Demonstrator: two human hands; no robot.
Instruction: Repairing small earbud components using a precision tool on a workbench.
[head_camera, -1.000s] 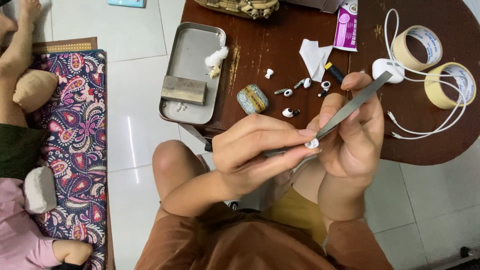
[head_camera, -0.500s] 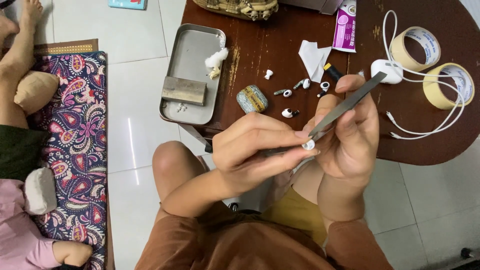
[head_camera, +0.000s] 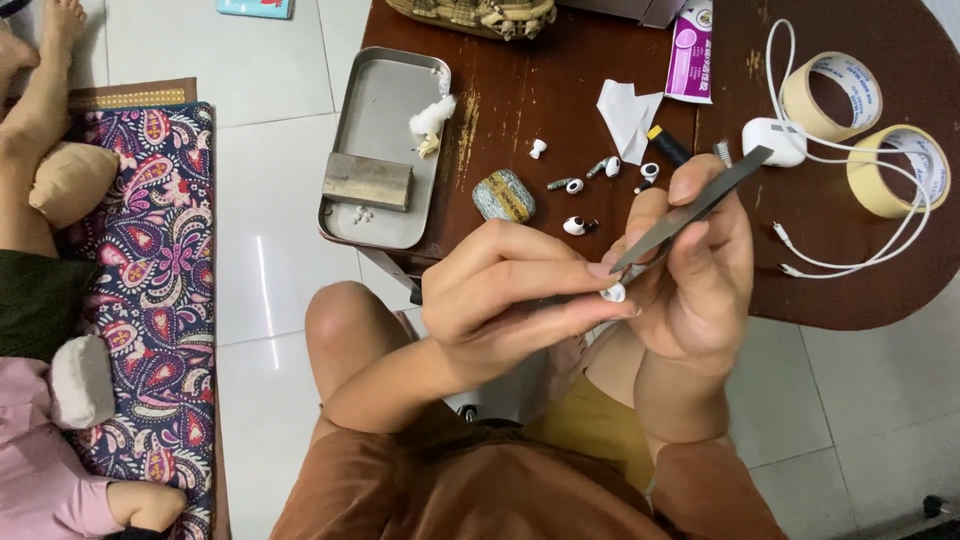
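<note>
Dark wooden table (head_camera: 560, 110) ahead, above your lap. Left hand (head_camera: 510, 300) pinches small white earbud piece (head_camera: 614, 292) at fingertips. Right hand (head_camera: 690, 280) closed around metal tweezers (head_camera: 690, 212); long axis runs toward 2 o'clock, tip at piece, just 12 o'clock of it.

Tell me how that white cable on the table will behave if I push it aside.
The white cable lies in loose loops, so it is probably floppy and would bunch rather than slide whole. It looks thin and light. It loops around the tape rolls, so it may snag them.
</note>
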